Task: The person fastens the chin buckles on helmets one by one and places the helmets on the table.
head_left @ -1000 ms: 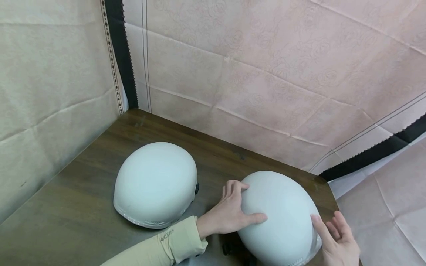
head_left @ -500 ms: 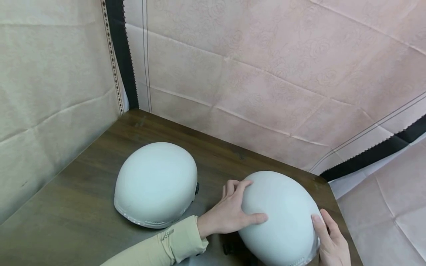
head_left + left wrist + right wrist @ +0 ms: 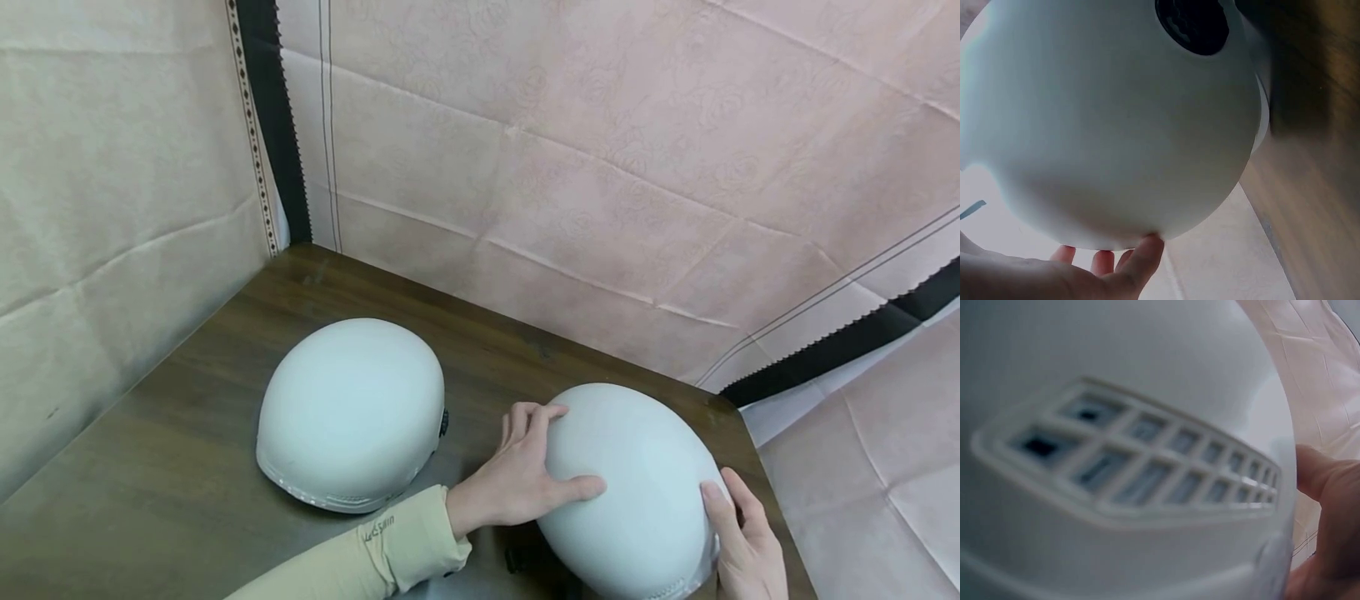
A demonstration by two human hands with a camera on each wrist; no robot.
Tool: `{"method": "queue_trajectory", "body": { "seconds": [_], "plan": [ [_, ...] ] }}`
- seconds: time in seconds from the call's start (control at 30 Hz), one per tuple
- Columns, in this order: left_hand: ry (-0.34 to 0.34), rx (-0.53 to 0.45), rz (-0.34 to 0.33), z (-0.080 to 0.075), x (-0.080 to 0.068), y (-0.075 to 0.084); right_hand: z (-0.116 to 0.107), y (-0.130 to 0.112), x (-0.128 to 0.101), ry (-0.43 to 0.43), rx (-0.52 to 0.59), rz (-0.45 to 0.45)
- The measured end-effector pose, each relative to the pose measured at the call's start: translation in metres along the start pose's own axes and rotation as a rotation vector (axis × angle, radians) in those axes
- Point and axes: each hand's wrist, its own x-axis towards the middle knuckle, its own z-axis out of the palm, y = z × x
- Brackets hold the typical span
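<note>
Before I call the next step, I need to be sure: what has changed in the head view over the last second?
The right hand moved left: its fingers, which stood away from the right helmet, have come in at that helmet's edge, so it now appears to grip there. The left hand stays on the same helmet. Neither that one nor the left helmet visibly shifted.

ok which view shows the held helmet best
The head view, with most of the held helmet in frame. The left wrist shows its shell with a black oval; the right wrist, its vent grid.
</note>
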Motion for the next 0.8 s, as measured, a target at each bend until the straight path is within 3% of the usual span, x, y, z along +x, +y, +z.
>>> {"method": "queue_trajectory", "body": {
  "seconds": [0.33, 0.8],
  "plan": [
    [0.017, 0.015, -0.019, -0.0020, 0.0014, 0.0016, 0.0031, 0.0003, -0.0025, 0.061, -0.095, -0.076],
    [0.001, -0.048, -0.070, -0.0001, 0.0002, 0.0026, 0.0062, -0.0014, -0.0060, 0.159, -0.116, -0.106]
  ]
}}
